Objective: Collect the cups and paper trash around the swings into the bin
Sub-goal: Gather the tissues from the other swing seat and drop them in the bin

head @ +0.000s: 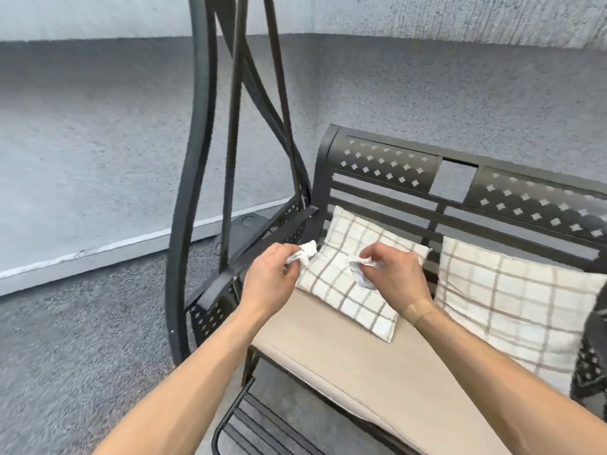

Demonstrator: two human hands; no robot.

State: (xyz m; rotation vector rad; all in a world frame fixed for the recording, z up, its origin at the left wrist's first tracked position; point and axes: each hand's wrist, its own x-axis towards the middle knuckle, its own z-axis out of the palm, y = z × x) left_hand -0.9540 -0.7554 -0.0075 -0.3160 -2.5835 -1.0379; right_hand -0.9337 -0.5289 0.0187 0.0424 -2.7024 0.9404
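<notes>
My left hand is closed around a crumpled white paper ball at the left edge of a checked cushion. My right hand pinches a second crumpled paper over the middle of that same cushion. Both hands hover above the left end of a black metal swing bench with a beige seat pad. No cup and no bin show in this view.
A second checked cushion leans on the backrest to the right. The swing's dark frame bars rise at the left beside the armrest. Grey carpet-like ground and a grey wall lie beyond.
</notes>
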